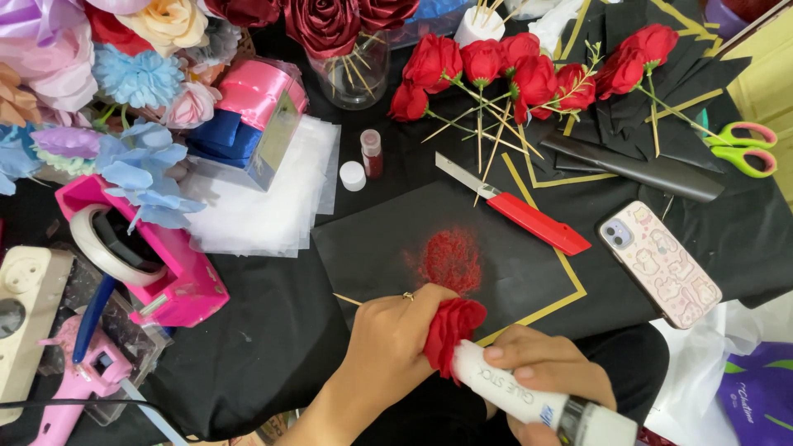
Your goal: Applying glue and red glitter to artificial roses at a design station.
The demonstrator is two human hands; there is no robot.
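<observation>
Black cloth covered the worktop [273, 330], and on it lay a black paper sheet [512, 281] with a gold edge, which we take as our landmark. On the middle of that sheet sat a patch of red glitter [450, 258]. At the sheet's near edge our left hand [396, 347] had its fingers closed around a red fabric rose [451, 326], whose thin wooden stick [347, 299] poked out past the hand to the left. Our right hand [549, 372] was wrapped around a white glue stick [516, 392], the tip of which touched the rose. On the far side of the sheet a red box cutter [529, 216] lay slanted, and beyond it a bunch of finished red roses [504, 70] on sticks rested. A small glitter bottle [372, 154] and its white cap [353, 176] stood just off the sheet's far left corner. Right of the sheet lay a phone [661, 264] in a patterned case, with green and pink scissors [743, 147] farther back. Left of the sheet stood a pink tape dispenser [149, 256], and a pink glue gun [83, 380] nearer us.
</observation>
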